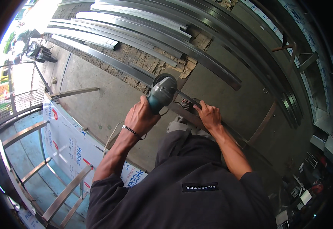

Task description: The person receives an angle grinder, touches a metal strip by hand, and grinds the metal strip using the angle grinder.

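A teal and grey angle grinder (pixel 162 93) is gripped by my left hand (pixel 140 116), its fingers wrapped round the body. Its dark round disc (pixel 162 77) is over a long metal bar (pixel 97 57) that runs from the upper left down past my legs. Whether the disc touches the metal cannot be made out. My right hand (pixel 209 115) is closed on the bar to the right of the grinder, thumb and fingers at its edge. Below the bar, between my hands, a foot in a sandal (pixel 185 104) shows in part.
Long metal profiles (pixel 136 26) lie on worn boards (pixel 189 68) ahead. A thin cord (pixel 111 139) trails beside my left arm. At lower left stand a metal frame (pixel 65 194) and a film-covered sheet (pixel 65 133). A person (pixel 27 36) and a motorbike (pixel 40 52) are far left.
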`<state>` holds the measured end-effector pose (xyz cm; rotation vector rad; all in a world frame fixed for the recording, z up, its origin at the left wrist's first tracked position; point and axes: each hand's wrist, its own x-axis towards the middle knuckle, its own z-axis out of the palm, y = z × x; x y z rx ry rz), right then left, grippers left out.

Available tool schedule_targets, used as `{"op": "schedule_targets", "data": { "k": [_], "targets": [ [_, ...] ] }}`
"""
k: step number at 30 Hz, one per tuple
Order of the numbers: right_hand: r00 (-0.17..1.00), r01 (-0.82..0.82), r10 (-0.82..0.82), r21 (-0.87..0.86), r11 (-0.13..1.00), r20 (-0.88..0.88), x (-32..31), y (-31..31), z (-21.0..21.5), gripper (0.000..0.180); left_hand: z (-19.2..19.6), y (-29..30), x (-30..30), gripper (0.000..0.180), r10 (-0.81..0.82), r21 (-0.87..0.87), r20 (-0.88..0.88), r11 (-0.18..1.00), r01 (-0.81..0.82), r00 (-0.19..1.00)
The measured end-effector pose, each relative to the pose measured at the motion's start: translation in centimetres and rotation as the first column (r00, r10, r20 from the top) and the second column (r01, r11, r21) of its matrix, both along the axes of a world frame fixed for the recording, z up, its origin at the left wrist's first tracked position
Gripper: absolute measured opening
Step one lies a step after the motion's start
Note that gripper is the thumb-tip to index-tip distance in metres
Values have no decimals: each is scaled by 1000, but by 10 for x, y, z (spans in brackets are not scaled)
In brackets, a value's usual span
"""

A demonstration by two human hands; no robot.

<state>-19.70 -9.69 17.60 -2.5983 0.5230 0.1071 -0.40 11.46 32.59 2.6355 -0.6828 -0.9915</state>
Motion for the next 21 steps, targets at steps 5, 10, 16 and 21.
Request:
{"op": "schedule_targets", "data": {
  "k": [5, 10, 16, 21],
  "targets": [
    [999, -2, 1, 15, 1000, 45, -2, -1, -3, 31, 3, 10, 35, 46, 153, 31, 71, 987, -156, 986],
    [995, -9, 9, 6, 1000, 95, 0, 0, -3, 31, -17, 52, 100, 52, 245, -23, 281, 968, -249, 928],
    [994, -10, 7, 23, 1000, 109, -4, -1, -5, 31, -16, 56, 125, 55, 275, 9, 330, 956, -294, 903],
    [997, -13, 13, 4, 1000, 76, -2, 0, -2, 29, 0, 39, 94, 55, 267, -23, 266, 962, -271, 926]
  ]
}}
